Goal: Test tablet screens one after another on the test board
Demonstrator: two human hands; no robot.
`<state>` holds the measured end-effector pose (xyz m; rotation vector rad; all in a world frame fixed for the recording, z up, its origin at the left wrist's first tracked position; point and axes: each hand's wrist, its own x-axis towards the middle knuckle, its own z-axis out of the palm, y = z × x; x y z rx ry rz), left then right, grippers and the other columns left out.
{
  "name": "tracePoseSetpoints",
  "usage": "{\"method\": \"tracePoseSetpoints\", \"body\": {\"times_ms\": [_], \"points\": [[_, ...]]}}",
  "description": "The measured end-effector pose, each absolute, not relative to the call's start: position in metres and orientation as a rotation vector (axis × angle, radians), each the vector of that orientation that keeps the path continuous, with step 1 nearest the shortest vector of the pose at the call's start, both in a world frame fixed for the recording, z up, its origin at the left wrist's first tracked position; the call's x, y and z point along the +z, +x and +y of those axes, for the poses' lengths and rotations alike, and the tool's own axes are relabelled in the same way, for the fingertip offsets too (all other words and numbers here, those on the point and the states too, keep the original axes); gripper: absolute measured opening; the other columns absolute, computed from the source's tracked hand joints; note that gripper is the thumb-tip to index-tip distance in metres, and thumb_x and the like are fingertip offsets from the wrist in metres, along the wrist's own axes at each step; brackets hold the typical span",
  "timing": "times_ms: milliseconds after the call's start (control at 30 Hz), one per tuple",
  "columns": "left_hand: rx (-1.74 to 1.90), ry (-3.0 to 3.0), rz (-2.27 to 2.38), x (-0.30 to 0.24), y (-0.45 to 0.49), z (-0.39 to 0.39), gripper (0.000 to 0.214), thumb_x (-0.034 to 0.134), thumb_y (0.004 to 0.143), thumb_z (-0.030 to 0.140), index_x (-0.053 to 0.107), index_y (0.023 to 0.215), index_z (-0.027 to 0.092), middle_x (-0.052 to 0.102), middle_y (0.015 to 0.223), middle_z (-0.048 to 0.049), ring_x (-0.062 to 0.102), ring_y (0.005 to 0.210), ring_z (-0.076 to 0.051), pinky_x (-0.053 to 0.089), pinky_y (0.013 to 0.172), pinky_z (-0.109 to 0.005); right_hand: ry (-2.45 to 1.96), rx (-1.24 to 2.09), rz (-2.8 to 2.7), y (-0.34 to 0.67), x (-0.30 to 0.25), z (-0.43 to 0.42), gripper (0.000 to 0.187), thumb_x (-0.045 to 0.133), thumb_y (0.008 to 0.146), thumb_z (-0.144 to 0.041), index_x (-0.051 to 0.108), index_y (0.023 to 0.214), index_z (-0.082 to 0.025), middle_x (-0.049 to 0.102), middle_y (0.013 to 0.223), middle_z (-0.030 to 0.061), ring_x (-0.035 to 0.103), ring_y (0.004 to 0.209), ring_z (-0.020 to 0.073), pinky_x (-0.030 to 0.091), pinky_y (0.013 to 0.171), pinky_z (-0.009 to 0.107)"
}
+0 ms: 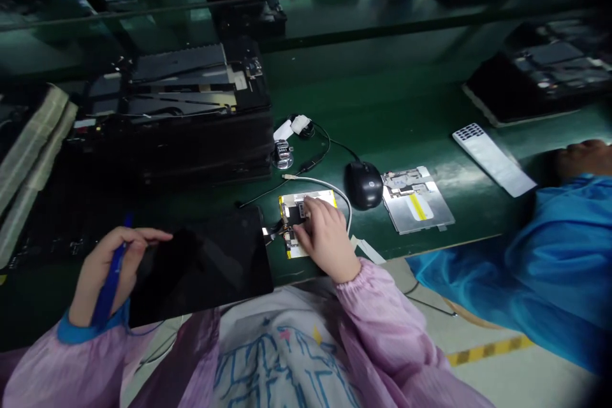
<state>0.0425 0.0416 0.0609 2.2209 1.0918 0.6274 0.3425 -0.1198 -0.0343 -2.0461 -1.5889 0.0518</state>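
My left hand (105, 268) grips a blue pen-like tool (112, 280), its index finger stretched over a black flat screen panel (205, 261) lying dark face up at the bench's front edge. A blue wrist strap (79, 333) circles that wrist. At the panel's right side, a short flex cable (273, 232) runs to a small board with a silver-white battery pack (327, 196) edged in yellow. My right hand (327, 239) is curled over this battery pack, thumb and fingertips holding it near the connector. Whatever lies under the palm is hidden.
A black mouse (364, 185) and a white cable (329, 185) lie right of the pack, near another metal-backed board (418, 201). Behind stand a stack of black panels (201, 140) and a tally counter (282, 152). A co-worker's blue sleeve (549, 255) is at right, beside a white strip (495, 159).
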Motion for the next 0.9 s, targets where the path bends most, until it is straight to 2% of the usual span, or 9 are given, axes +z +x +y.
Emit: {"method": "tracePoseSetpoints", "body": {"times_ms": [100, 233, 433, 600, 700, 800, 900], "points": [[0.655, 2.117, 1.338, 0.045, 0.02, 0.049, 0.012, 0.05, 0.089, 0.034, 0.047, 0.082, 0.023, 0.069, 0.108, -0.0009, 0.064, 0.099, -0.021, 0.047, 0.092, -0.044, -2.13, -0.022, -1.661, 0.343, -0.038, -0.111, 0.049, 0.048, 0.092, -0.034, 0.042, 0.132, -0.007, 0.056, 0.126, 0.0177, 0.047, 0.118, 0.0316, 0.036, 0.097, 0.047], [0.62, 2.093, 1.587, 0.029, 0.009, 0.051, 0.016, 0.051, 0.083, 0.039, 0.049, 0.086, 0.023, 0.064, 0.119, -0.0095, 0.062, 0.103, -0.028, 0.048, 0.09, -0.043, -2.205, -0.085, -1.757, 0.337, -0.039, -0.109, 0.046, 0.043, 0.094, -0.033, 0.044, 0.133, -0.007, 0.055, 0.129, 0.0168, 0.047, 0.118, 0.03, 0.037, 0.096, 0.044], [0.547, 2.088, 1.681, 0.031, 0.015, 0.056, 0.021, 0.051, 0.08, 0.042, 0.053, 0.088, 0.023, 0.068, 0.106, -0.0077, 0.064, 0.096, -0.028, 0.048, 0.084, -0.04, -2.306, -0.126, -1.827, 0.327, -0.037, -0.109, 0.046, 0.044, 0.088, -0.018, 0.046, 0.132, -0.008, 0.054, 0.132, 0.0172, 0.047, 0.119, 0.0322, 0.041, 0.091, 0.044], [0.592, 2.011, 1.652, 0.03, 0.015, 0.062, 0.02, 0.054, 0.077, 0.042, 0.055, 0.084, 0.023, 0.069, 0.088, -0.0062, 0.066, 0.08, -0.026, 0.049, 0.074, -0.037, -2.228, -0.142, -1.732, 0.328, -0.045, -0.111, 0.043, 0.039, 0.092, -0.021, 0.045, 0.133, -0.011, 0.056, 0.128, 0.0154, 0.049, 0.12, 0.0285, 0.042, 0.092, 0.043], [0.644, 1.986, 1.618, 0.029, 0.014, 0.062, 0.021, 0.054, 0.078, 0.042, 0.054, 0.083, 0.022, 0.067, 0.082, -0.0043, 0.065, 0.076, -0.023, 0.049, 0.071, -0.035, -2.159, -0.099, -1.601, 0.317, -0.044, -0.114, 0.043, 0.036, 0.094, -0.025, 0.042, 0.135, -0.012, 0.053, 0.13, 0.0173, 0.048, 0.122, 0.0289, 0.043, 0.094, 0.046], [0.677, 1.977, 1.558, 0.029, 0.014, 0.062, 0.02, 0.055, 0.078, 0.04, 0.054, 0.082, 0.021, 0.066, 0.078, -0.0035, 0.064, 0.076, -0.021, 0.049, 0.071, -0.032, -2.039, -0.063, -1.549, 0.283, -0.031, -0.122, 0.044, 0.037, 0.095, -0.031, 0.041, 0.136, -0.015, 0.042, 0.14, 0.0182, 0.035, 0.133, 0.0317, 0.039, 0.1, 0.053], [0.698, 1.966, 1.499, 0.029, 0.013, 0.064, 0.017, 0.057, 0.077, 0.037, 0.053, 0.079, 0.021, 0.065, 0.076, -0.003, 0.064, 0.075, -0.02, 0.049, 0.069, -0.029, -1.783, 0.076, -1.954, 0.243, -0.011, -0.132, 0.043, 0.046, 0.092, -0.04, 0.046, 0.133, -0.024, 0.034, 0.148, 0.0113, 0.019, 0.141, 0.035, 0.027, 0.106, 0.062]]}}
